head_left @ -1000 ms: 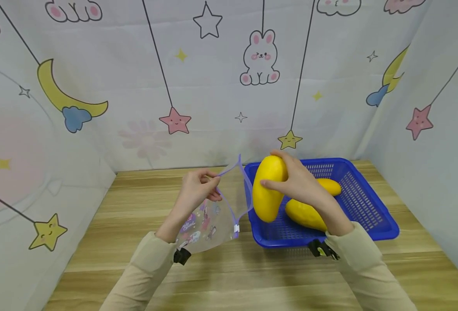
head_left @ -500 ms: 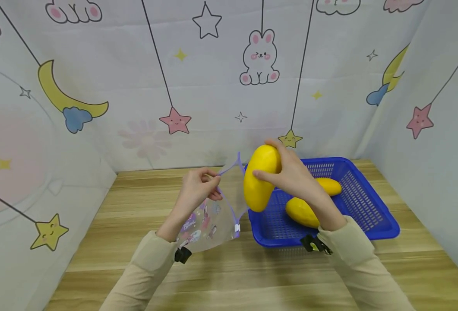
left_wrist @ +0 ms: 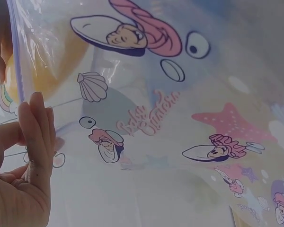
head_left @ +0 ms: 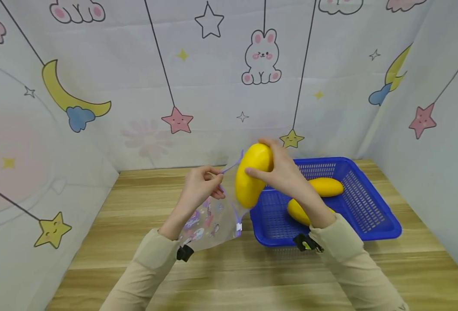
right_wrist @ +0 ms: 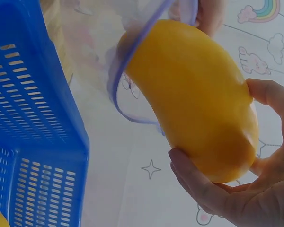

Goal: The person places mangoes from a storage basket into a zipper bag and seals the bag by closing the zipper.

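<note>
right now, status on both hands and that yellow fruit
Left hand pinches bag at rim. Right hand grips yellow fruit, tip inside bag mouth. Nothing visibly blocking.

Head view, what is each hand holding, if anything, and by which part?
The right hand holds a yellow fruit by its upper end; the left hand pinches the clear bag by its purple rim.

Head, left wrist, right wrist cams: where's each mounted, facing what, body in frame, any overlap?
Head: worn up top, facing forward and down over the table; left hand, right hand and sleeves show.
Left wrist: worn there, facing the printed bag; left hand at left, apparently some right hand above.
Right wrist: worn there, facing the yellow fruit; right hand lower right, left hand partly at top.
Head and right wrist share the blue basket, yellow fruit, printed bag.
</note>
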`<state>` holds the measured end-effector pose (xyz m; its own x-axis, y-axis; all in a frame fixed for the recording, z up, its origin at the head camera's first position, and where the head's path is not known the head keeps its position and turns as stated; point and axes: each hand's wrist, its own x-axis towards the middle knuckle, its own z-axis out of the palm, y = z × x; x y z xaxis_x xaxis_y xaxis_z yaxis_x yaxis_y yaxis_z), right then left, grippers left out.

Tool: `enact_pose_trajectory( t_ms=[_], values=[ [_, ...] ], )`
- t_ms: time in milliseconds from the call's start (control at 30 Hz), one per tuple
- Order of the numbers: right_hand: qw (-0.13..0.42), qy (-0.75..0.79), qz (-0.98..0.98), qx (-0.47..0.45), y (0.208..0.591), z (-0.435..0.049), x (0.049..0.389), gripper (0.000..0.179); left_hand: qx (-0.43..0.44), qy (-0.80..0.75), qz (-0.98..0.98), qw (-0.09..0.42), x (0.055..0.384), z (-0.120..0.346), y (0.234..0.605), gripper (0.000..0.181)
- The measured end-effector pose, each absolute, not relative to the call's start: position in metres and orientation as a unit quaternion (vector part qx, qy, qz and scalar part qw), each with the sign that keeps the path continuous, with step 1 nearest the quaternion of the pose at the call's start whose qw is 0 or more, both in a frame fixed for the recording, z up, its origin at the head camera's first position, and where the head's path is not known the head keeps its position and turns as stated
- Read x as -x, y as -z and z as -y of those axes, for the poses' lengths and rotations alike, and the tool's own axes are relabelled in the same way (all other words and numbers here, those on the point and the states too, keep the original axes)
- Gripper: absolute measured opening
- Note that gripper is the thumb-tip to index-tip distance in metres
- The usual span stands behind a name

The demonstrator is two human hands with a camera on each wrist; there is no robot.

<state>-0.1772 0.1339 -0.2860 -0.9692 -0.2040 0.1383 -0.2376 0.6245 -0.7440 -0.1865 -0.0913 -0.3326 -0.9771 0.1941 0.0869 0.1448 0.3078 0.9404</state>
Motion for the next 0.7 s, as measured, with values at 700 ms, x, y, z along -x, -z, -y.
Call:
enact_pose_trajectory(
  t_ms=[700],
  values=[
    [-0.002, -0.373, 0.920, -0.119, 0.312, -0.113, 0.176, 0.080, -0.130, -0.567, -0.813, 0.010, 0.187, 0.085, 0.335, 0.019]
  ],
)
